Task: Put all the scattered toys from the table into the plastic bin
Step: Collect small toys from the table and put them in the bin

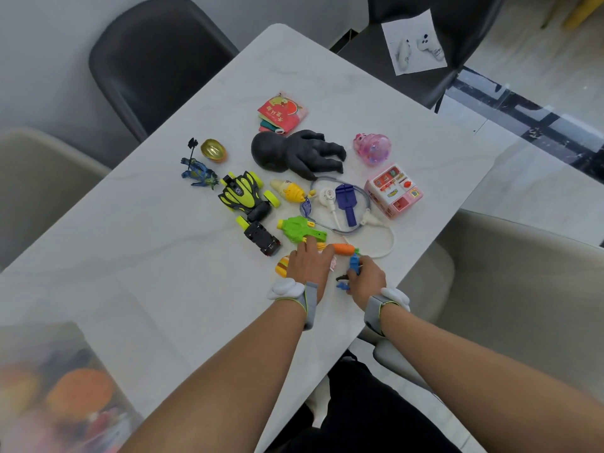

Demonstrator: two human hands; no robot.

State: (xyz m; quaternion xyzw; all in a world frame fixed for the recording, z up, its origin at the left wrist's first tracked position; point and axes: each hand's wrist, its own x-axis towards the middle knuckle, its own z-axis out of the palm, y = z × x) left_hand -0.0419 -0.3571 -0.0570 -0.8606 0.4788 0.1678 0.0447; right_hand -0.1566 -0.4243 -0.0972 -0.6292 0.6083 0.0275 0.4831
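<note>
Several toys lie scattered on the white table (163,250). My left hand (310,261) rests over a small pink toy, between a toy burger (281,267) and a toy carrot (343,249); its grip is hidden. My right hand (367,279) is closed around a small blue figure (353,266). Farther out lie a green water gun (302,228), a black toy car (261,238), a yellow-black car (245,194), a black baby doll (294,152), a toy stethoscope (340,204), a pink vending machine (394,191) and a pink pig (372,148). The clear plastic bin (49,387), holding toys, stands blurred at the lower left.
Dark chairs (153,60) stand at the far side, beige chairs (523,289) at left and right. A cloth book (282,114), gold ingot (213,150), blue warrior figure (197,171) and ice-cream toy (289,189) also lie on the table. The table edge runs just right of my right hand.
</note>
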